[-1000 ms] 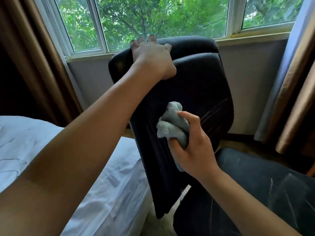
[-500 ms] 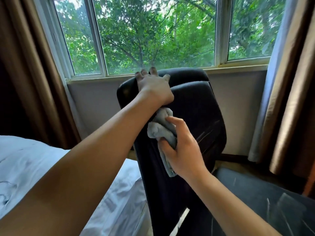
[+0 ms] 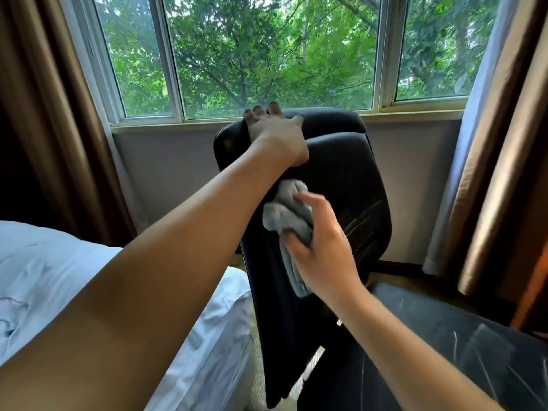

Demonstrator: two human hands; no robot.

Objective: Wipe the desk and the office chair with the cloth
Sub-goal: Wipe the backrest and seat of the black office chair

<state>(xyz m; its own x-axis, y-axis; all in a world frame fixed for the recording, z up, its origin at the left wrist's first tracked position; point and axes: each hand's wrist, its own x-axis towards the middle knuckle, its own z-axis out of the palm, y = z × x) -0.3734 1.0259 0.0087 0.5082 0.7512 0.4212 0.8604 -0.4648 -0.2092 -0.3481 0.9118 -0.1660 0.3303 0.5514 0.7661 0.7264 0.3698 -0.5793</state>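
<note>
There is one view only, from a camera worn on the person's head. It looks forward and a little down, along both forearms, toward the window. The chair back stands close in front, near the middle of the view. The wide lens bends the curtains at the edges.

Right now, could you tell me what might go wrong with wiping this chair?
The left hand grips only the top of the chair, so the backrest may swivel or tilt under pressure. The cloth is bunched in the right hand; its hanging tail may drag, and the wad may miss patches.
</note>
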